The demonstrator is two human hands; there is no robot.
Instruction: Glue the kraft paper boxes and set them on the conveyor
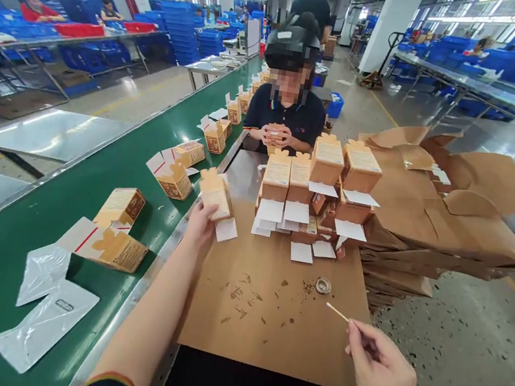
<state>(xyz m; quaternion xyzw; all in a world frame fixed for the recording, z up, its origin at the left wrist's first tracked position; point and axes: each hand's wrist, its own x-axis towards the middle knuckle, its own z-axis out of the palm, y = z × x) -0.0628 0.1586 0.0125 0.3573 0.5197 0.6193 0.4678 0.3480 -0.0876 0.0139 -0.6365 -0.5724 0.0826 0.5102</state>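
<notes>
My left hand (pixel 202 223) is closed around a small tan carton (pixel 215 194), its white flap hanging open, at the edge between the green conveyor and the cardboard-topped table. In my right hand (pixel 381 365) a cotton swab (pixel 337 310) is pinched between thumb and fingers, its white tip pointing left over the cardboard sheet (pixel 272 340). Just beyond that tip sits a small round metal-rimmed dish or lid (pixel 323 286). Dark smears and specks mark the cardboard around it. Stacked cartons (pixel 277 180) with white flaps hanging out stand at the table's far end.
On the left runs a green conveyor (pixel 190 122) with several open cartons (pixel 122 251) and silver-white pouches (pixel 50 323). Across the table a person (pixel 286 109) holds a carton in both hands. Large brown paper sheets (pixel 432 209) are piled on the right.
</notes>
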